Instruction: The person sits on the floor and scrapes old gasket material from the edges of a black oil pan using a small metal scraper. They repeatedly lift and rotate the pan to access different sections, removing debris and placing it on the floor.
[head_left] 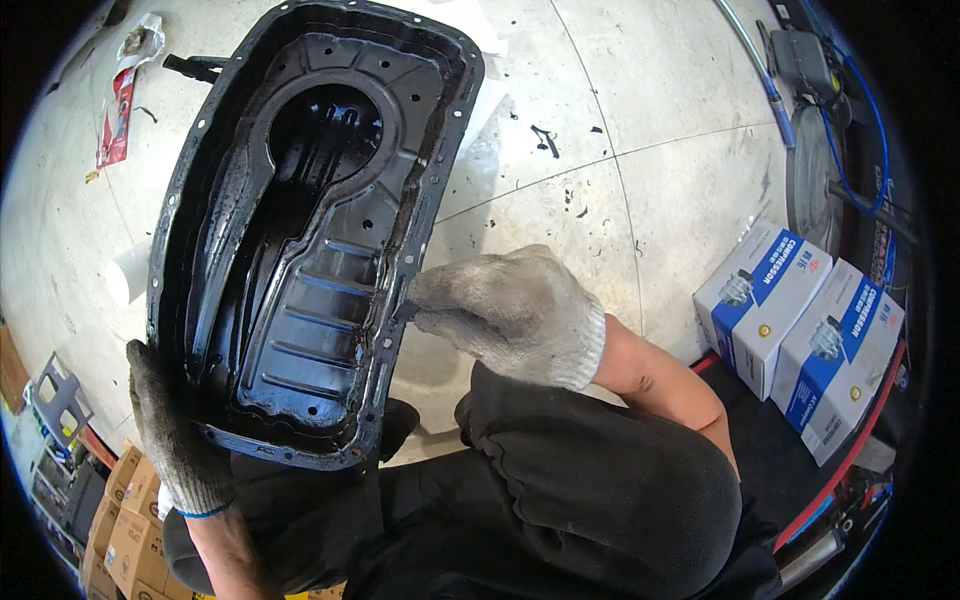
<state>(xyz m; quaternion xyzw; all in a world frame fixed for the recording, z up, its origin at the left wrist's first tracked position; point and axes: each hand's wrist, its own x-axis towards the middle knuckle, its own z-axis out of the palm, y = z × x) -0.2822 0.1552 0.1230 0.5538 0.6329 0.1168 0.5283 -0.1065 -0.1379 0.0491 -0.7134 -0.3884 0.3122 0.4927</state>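
A black oil pan [310, 230] slants up-right from the gripping left hand [175, 430]; the right hand [515, 315], fingers pinched, touches its right rim

Two white-and-blue boxes [800, 320] right; brown cartons [125, 520] lower-left.

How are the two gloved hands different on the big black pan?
The left hand wraps the black pan's lower corner, gripping it; the right hand pinches at the pan's side rim with its fingertips. The left glove looks dark and grimy, the right glove paler grey. Both wear knit work gloves and touch the pan.
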